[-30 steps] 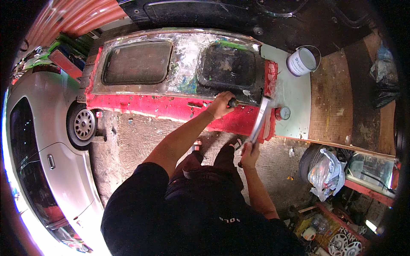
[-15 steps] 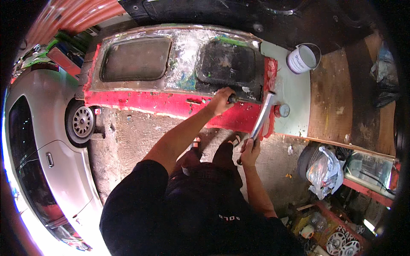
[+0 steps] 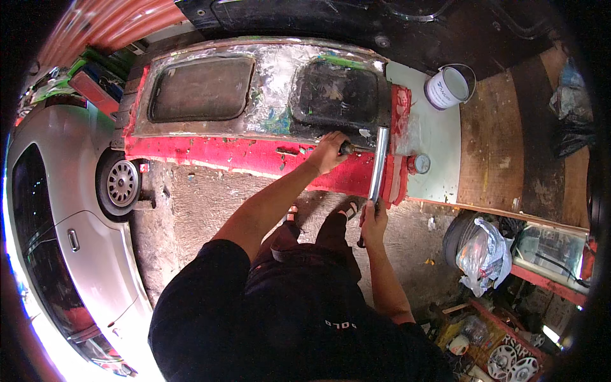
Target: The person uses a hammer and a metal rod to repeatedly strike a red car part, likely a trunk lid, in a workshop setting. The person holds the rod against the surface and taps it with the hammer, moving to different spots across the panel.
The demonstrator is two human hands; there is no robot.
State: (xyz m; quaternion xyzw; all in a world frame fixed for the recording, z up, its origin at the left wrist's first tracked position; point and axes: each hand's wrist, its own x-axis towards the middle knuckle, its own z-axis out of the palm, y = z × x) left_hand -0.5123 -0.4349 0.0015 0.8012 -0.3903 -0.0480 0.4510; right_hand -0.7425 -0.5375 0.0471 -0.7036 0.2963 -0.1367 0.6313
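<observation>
A worn vehicle panel [image 3: 270, 89] with two recessed rectangles lies on a red cloth-like cover [image 3: 242, 151]. At its near right edge, my left hand [image 3: 327, 153] is closed around a dark, round-ended object [image 3: 346, 148]; most of that object is hidden in my palm. My right hand [image 3: 374, 223] grips the dark handle of a long, shiny metal bar-like tool [image 3: 379, 162]. The tool points away from me, its far end over the panel's right edge. Whether it touches the panel I cannot tell.
Right of the panel, a small round can [image 3: 419, 163] and a white bucket [image 3: 447, 88] stand on a pale board [image 3: 436, 143]. A silver car [image 3: 89, 210] is at the left. A plastic bag [image 3: 487, 254] sits beside a tyre [image 3: 456, 237] at the lower right.
The far end of the metal tool has swung left, so it now points more straight ahead. My left hand with the dark object stays almost in the same place.
</observation>
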